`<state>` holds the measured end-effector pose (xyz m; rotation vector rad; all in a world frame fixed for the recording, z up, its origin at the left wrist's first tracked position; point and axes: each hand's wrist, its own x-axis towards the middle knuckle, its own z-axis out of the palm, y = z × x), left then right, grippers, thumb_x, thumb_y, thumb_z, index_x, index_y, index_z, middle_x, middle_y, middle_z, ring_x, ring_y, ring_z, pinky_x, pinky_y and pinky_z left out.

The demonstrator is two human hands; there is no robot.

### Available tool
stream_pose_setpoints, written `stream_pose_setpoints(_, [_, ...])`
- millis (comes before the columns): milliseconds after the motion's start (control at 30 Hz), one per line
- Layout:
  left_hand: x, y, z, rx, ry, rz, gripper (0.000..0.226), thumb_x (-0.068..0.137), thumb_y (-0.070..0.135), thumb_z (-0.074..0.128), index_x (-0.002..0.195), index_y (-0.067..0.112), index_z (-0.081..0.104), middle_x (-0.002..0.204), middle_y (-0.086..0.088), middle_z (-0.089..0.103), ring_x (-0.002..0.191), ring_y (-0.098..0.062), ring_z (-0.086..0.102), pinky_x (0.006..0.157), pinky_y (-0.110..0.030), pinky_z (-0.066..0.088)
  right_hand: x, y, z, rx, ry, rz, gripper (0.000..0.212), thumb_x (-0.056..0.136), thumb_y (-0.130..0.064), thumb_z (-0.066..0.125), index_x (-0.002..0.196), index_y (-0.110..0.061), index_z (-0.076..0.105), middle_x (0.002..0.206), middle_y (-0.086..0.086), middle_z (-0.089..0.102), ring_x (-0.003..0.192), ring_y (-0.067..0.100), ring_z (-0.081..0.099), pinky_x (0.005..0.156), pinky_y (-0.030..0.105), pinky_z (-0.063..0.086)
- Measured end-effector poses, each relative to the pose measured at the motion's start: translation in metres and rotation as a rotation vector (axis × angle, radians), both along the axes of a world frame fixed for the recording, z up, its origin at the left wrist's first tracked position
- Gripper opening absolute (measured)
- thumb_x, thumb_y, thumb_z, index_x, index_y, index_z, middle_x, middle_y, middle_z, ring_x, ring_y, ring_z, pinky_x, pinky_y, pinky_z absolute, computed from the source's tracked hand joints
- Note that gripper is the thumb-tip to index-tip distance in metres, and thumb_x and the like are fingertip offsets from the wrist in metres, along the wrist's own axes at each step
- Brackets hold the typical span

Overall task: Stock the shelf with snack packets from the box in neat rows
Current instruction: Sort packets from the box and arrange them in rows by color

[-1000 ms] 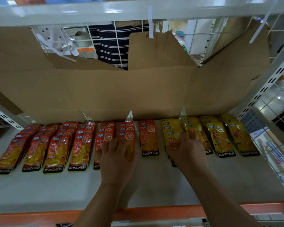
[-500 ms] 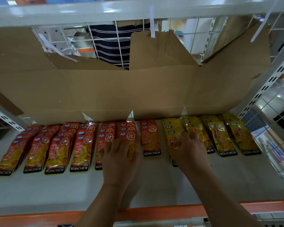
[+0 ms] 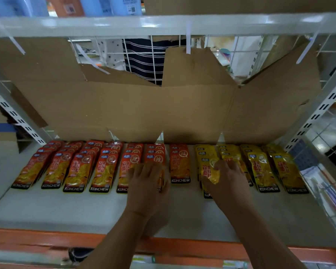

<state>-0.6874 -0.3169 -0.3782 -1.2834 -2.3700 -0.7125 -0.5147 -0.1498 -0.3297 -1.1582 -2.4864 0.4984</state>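
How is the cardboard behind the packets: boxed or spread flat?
Spread flat: the cardboard stands as one unfolded sheet against the wire grid.

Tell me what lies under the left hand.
Red packets lie under the left hand, upper ends showing. The front packet's lower half is covered.

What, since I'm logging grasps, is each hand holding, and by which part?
The left hand holds nothing; its fingers lie flat on a red packet. The right hand seems to pinch the front yellow packet at its middle.
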Motion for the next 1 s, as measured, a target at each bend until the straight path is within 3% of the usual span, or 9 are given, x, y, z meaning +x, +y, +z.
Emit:
stream_pose_setpoints(200, [0.019, -0.013, 0.014, -0.099, -0.162, 0.051, 0.059, 0.082, 0.055, 0.060, 0.137, 0.030, 0.060, 0.139, 0.003, 0.059, 0.129, -0.029, 0.052, 0.101, -0.051, 0.043, -0.008, -0.008, 0.011, 0.014, 0.037, 0.065, 0.044, 0.081, -0.043, 0.077, 0.117, -0.018, 0.070, 0.111, 0.010, 0.064, 0.099, 0.035, 0.061, 0.077, 0.040, 0.052])
stream_pose_setpoints(367, [0.026, -0.034, 0.018, -0.143, -0.195, 0.093, 0.069, 0.084, 0.062, 0.058, 0.146, 0.032, 0.050, 0.145, -0.002, 0.056, 0.138, -0.033, 0.048, 0.105, -0.059, 0.041, -0.014, -0.024, 0.014, -0.001, 0.040, 0.159, 0.050, 0.080, -0.060, 0.047, 0.111, -0.025, 0.064, 0.105, 0.001, 0.061, 0.094, 0.029, 0.061, 0.072, 0.038, 0.054])
stream_pose_setpoints(500, [0.030, -0.055, 0.036, -0.118, -0.144, 0.117, 0.068, 0.084, 0.063, 0.056, 0.143, 0.028, 0.055, 0.144, -0.004, 0.055, 0.136, -0.031, 0.047, 0.104, -0.057, 0.043, -0.011, -0.050, 0.027, -0.030, 0.073, 0.197, 0.049, 0.076, -0.058, 0.047, 0.109, -0.024, 0.061, 0.096, 0.000, 0.056, 0.090, 0.026, 0.057, 0.070, 0.036, 0.050])
stream_pose_setpoints(600, [0.033, -0.079, 0.055, -0.090, -0.133, 0.119, 0.070, 0.086, 0.065, 0.054, 0.146, 0.030, 0.051, 0.147, -0.001, 0.052, 0.139, -0.029, 0.044, 0.106, -0.054, 0.040, -0.010, -0.077, 0.047, -0.009, 0.108, 0.226, 0.032, 0.080, -0.053, 0.058, 0.099, -0.028, 0.058, 0.091, -0.005, 0.055, 0.086, 0.021, 0.055, 0.067, 0.032, 0.041])
stream_pose_setpoints(667, [0.034, -0.101, 0.069, -0.065, -0.110, 0.120, 0.070, 0.088, 0.067, 0.051, 0.148, 0.031, 0.047, 0.148, 0.001, 0.050, 0.138, -0.026, 0.043, 0.107, -0.051, 0.038, -0.009, -0.100, 0.065, 0.007, 0.198, 0.280, 0.023, 0.083, -0.041, 0.067, 0.101, -0.028, 0.059, 0.095, -0.006, 0.057, 0.091, 0.019, 0.055, 0.072, 0.033, 0.041])
stream_pose_setpoints(733, [0.032, -0.126, 0.087, -0.069, -0.094, 0.131, 0.072, 0.089, 0.068, 0.047, 0.151, 0.032, 0.045, 0.151, 0.002, 0.047, 0.142, -0.025, 0.039, 0.109, -0.051, 0.035, -0.011, -0.125, 0.083, 0.021, 0.252, 0.344, 0.031, 0.083, -0.036, 0.070, 0.112, -0.029, 0.062, 0.105, -0.008, 0.059, 0.099, 0.014, 0.055, 0.079, 0.030, 0.043])
stream_pose_setpoints(867, [0.025, -0.194, 0.137, -0.006, -0.014, 0.188, 0.070, 0.087, 0.066, 0.050, 0.148, 0.030, 0.050, 0.147, -0.001, 0.050, 0.140, -0.027, 0.042, 0.108, -0.051, 0.035, -0.026, -0.188, 0.120, 0.069, 0.252, 0.406, 0.055, 0.081, -0.051, 0.062, 0.127, -0.022, 0.061, 0.117, -0.001, 0.060, 0.108, 0.020, 0.056, 0.091, 0.039, 0.050])
stream_pose_setpoints(1000, [0.008, -0.279, 0.194, 0.080, 0.091, 0.250, 0.067, 0.086, 0.063, 0.053, 0.142, 0.026, 0.056, 0.140, -0.002, 0.055, 0.132, -0.028, 0.050, 0.102, -0.052, 0.043, -0.044, -0.267, 0.168, 0.113, 0.292, 0.462, 0.060, 0.087, -0.047, 0.067, 0.139, -0.019, 0.056, 0.134, 0.004, 0.056, 0.124, 0.024, 0.051, 0.102, 0.042, 0.046])
